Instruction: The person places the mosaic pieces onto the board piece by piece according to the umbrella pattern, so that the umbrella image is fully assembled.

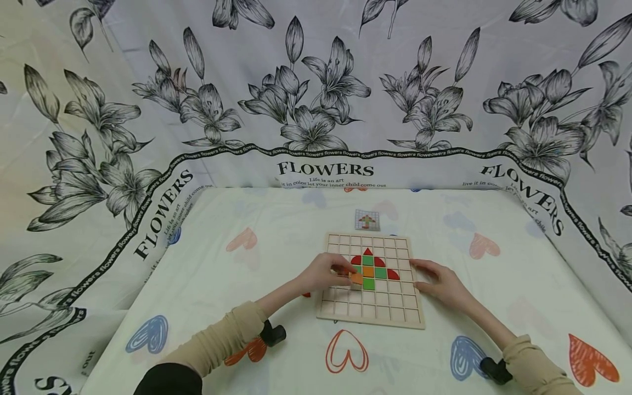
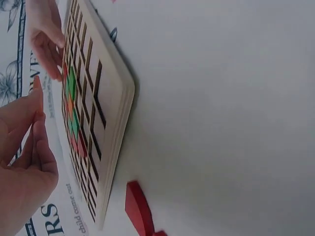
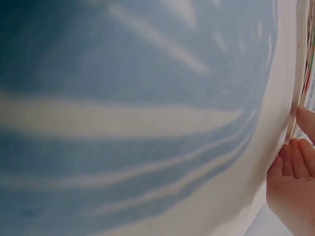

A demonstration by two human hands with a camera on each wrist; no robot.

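My left hand (image 1: 327, 271) pinches a thin orange square tile (image 1: 356, 278) between thumb and fingertips, over the wooden grid board (image 1: 372, 312). In the left wrist view the tile (image 2: 38, 88) stands edge-on at the fingertips. Set in the grid are an orange square (image 1: 368, 271), green squares (image 1: 381, 272), red rounded pieces (image 1: 393, 274) and a red triangle (image 1: 367, 252) at the top. At the board's right edge my right hand (image 1: 444, 284) rests with thumb and fingers spread along the side. The left fingers hide part of the pattern.
Behind the board lies a small pattern card (image 1: 367, 220) showing a coloured figure on a grid. Loose red pieces (image 2: 139, 209) lie on the cloth beside the board's left side. A flower-printed curtain (image 1: 326, 109) hangs behind the heart-printed tablecloth (image 1: 276, 219).
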